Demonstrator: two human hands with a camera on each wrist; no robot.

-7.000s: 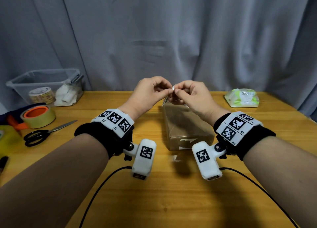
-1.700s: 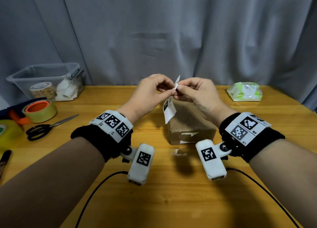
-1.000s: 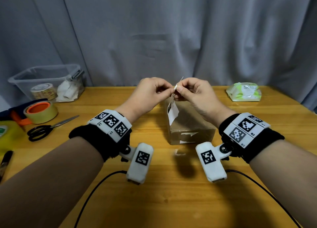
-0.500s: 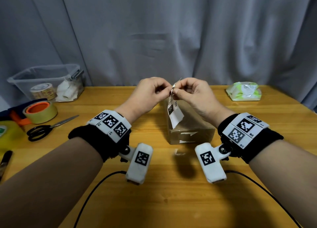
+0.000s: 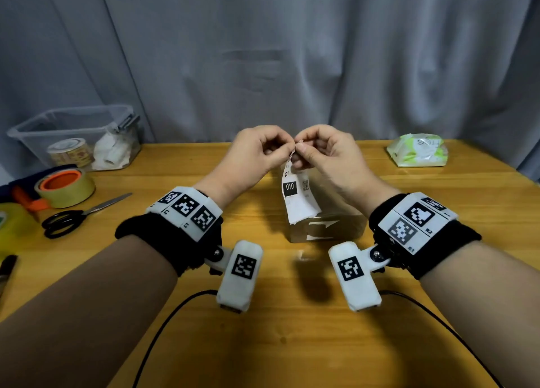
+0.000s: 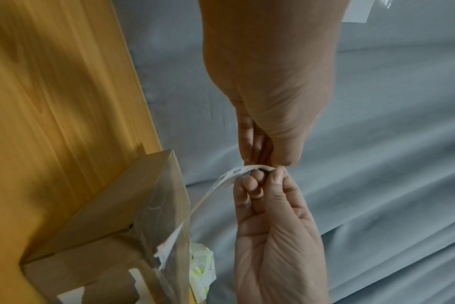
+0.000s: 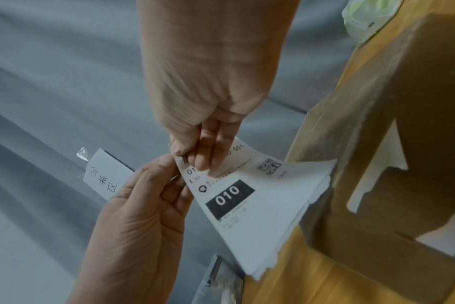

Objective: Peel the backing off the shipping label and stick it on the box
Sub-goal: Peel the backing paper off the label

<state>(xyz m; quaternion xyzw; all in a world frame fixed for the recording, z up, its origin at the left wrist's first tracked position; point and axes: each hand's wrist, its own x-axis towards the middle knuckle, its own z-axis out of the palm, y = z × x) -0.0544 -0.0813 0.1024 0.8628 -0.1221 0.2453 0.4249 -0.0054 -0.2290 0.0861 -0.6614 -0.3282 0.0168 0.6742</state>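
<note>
A white shipping label (image 5: 298, 194) printed "010" hangs from its top corner above the brown cardboard box (image 5: 330, 227), which sits on the wooden table. My left hand (image 5: 285, 151) and my right hand (image 5: 301, 153) both pinch that top corner, fingertips touching. In the right wrist view the label (image 7: 260, 195) shows its printed face and a ragged lower edge beside the box (image 7: 403, 144). In the left wrist view the label (image 6: 221, 181) curves down from the pinch toward the box (image 6: 117, 205). Whether the layers have separated at the corner is hidden by the fingers.
At the back left stands a clear plastic bin (image 5: 73, 136), with a tape roll (image 5: 65, 187) and black scissors (image 5: 76, 216) in front of it. A wipes pack (image 5: 418, 153) lies at the back right. A small paper scrap (image 5: 302, 256) lies before the box. A grey curtain hangs behind.
The hanging label has turned so its printed face shows toward me and it dangles lower over the box. Both hands stay pinched together at its top corner.
</note>
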